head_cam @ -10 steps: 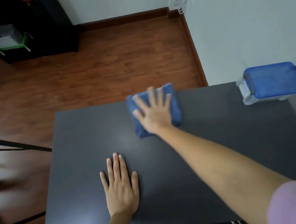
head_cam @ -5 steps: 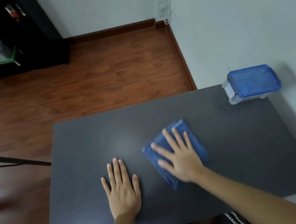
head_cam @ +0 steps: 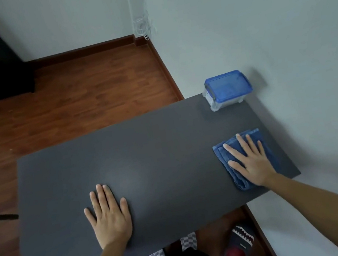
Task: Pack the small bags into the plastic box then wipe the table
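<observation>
Pale walls and a wood floor frame the dark desk (head_cam: 145,153), whose top carries only the plastic box (head_cam: 227,89) and a folded blue cloth (head_cam: 261,136). That box, blue lid on, sits at the desk's far right corner against the wall; no small bags lie loose, so packing looks finished and wiping is under way. From the head view, the right hand (head_cam: 250,161) lies flat with fingers spread on the cloth, pressing it down near the desk's right edge, nearer the person than the box. A second ago the cloth was at the desk's far middle edge, then mid-desk; it has swept right, so this stroke seems to cover the right side. The left hand (head_cam: 109,215) stays splayed, palm down on the near left, gripping nothing.
</observation>
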{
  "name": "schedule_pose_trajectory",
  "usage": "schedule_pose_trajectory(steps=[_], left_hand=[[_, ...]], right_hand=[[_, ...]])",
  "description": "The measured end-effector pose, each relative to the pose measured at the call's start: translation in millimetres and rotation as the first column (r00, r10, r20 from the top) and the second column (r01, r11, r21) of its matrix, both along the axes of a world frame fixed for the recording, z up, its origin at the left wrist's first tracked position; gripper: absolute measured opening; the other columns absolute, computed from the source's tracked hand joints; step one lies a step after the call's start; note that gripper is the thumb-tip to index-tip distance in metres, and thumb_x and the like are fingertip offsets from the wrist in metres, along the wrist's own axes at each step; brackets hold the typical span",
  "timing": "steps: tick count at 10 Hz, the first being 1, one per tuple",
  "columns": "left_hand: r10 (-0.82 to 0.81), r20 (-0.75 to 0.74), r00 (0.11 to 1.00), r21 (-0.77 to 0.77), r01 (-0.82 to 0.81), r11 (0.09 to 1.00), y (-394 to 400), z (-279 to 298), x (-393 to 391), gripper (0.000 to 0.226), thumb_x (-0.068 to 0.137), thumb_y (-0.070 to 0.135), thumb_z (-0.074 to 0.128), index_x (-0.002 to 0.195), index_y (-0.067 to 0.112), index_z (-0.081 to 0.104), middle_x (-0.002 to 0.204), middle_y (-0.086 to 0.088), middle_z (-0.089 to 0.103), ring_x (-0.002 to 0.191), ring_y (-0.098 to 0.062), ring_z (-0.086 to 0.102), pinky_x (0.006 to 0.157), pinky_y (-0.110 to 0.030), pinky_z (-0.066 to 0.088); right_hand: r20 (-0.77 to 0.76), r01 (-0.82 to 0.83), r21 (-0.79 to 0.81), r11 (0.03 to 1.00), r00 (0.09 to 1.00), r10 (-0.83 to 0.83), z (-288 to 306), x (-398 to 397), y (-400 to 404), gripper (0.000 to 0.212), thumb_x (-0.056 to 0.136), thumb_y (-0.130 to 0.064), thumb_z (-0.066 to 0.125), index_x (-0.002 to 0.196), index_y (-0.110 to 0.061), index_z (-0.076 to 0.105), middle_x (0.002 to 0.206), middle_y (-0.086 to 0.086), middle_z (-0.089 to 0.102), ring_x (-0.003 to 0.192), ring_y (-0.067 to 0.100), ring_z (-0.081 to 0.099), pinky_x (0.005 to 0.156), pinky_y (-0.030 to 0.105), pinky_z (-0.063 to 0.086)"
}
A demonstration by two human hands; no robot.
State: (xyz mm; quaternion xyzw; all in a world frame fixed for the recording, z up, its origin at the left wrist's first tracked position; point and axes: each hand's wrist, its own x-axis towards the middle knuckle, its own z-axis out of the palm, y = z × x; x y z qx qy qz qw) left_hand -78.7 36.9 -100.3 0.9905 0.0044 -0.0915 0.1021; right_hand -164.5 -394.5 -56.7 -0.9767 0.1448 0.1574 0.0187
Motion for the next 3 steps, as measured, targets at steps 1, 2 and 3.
schedule_pose_trajectory(steps=[1,2,3], left_hand=[[-0.002,-0.004,1.000,0.010,0.002,1.000,-2,3,0,0.071,0.093,0.048,0.011,0.152,0.010,0.014,0.162,-0.006,0.012,0.150,-0.026,0.005,0.118,-0.056,0.009],[-0.003,0.016,1.000,0.003,0.003,1.000,-2,4,0,0.071,0.093,0.048,0.011,0.152,0.010,0.015,0.162,-0.006,0.013,0.150,-0.027,0.006,0.118,-0.056,0.010],[0.003,0.014,1.000,-0.015,-0.003,1.000,-3,6,0,0.070,0.094,0.048,0.011,0.152,0.010,0.014,0.162,-0.006,0.012,0.150,-0.027,0.005,0.118,-0.055,0.008]], right_hand=[[-0.016,-0.039,-0.002,0.999,0.999,0.039,2,1,-3,0.072,0.087,-0.074,-0.007,0.151,-0.046,0.009,0.166,0.004,0.005,0.152,0.036,0.003,0.120,0.061,0.009],[-0.032,-0.053,-0.014,0.999,0.998,0.052,4,2,-6,0.073,0.085,-0.073,-0.009,0.151,-0.047,0.005,0.166,0.003,-0.001,0.152,0.035,-0.003,0.119,0.061,0.003],[0.011,0.009,-0.055,0.998,1.000,-0.008,13,13,14,0.064,0.093,-0.057,0.012,0.153,-0.038,0.022,0.165,0.012,0.007,0.152,0.038,-0.004,0.119,0.064,0.001]])
